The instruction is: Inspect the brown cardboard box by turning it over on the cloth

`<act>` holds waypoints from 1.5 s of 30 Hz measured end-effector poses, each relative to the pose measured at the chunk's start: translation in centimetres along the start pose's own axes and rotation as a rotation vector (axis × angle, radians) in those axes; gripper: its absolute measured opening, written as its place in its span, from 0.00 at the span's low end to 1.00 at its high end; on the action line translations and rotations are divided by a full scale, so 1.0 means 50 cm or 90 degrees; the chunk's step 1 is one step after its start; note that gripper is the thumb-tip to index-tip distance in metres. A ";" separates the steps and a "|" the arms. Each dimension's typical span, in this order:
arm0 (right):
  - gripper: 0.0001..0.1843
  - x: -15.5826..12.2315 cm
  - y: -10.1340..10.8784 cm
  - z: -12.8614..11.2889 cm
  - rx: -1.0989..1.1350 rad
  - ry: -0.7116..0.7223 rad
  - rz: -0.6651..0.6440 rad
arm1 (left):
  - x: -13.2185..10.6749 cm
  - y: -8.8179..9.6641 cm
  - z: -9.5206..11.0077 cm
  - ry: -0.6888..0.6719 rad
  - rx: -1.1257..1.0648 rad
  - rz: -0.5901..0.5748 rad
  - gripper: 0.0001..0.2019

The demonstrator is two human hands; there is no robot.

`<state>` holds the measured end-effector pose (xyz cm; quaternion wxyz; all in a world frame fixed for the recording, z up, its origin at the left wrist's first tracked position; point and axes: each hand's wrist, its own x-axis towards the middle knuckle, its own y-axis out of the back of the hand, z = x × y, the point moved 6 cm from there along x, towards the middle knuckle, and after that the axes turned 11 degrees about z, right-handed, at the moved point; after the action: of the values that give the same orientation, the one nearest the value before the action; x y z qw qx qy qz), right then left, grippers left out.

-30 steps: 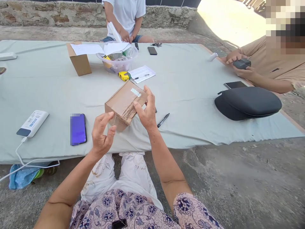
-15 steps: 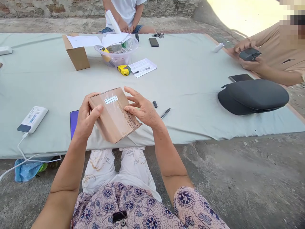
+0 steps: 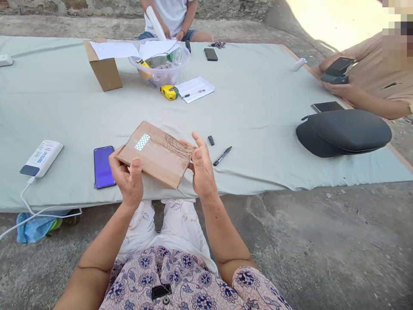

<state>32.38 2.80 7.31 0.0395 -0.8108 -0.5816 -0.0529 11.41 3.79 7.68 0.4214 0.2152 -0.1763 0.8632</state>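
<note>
A small cardboard box is held up over the near edge of the table, tilted toward me. Its top face carries clear tape, a pale patterned sticker and dark scribbled lines at the far right. My left hand grips the left end, thumb on the near side, fingers partly hidden beneath. At the right end, my right hand holds the corner, its thumb raised against the edge and its fingers behind. A black marker and its cap lie just right of my right hand. Left of the box rests a phone with a purple screen.
A white power bank with a cable lies at left. Farther back stand an open carton, a plastic basin, a tape measure and a notepad. A black case sits at right. Two people sit around the table.
The box has turned, its scribbled end swinging away toward the far right. My right hand has moved from above its face to its right edge. The purple phone shows more fully.
</note>
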 end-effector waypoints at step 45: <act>0.29 0.152 0.282 0.195 -0.689 -0.031 0.213 | -0.063 -0.016 -0.046 0.041 0.038 -0.030 0.37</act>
<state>48.52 6.64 -1.39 -0.3873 -0.7976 -0.3363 -0.3175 13.29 3.31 4.19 0.4401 0.2041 -0.1317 0.8644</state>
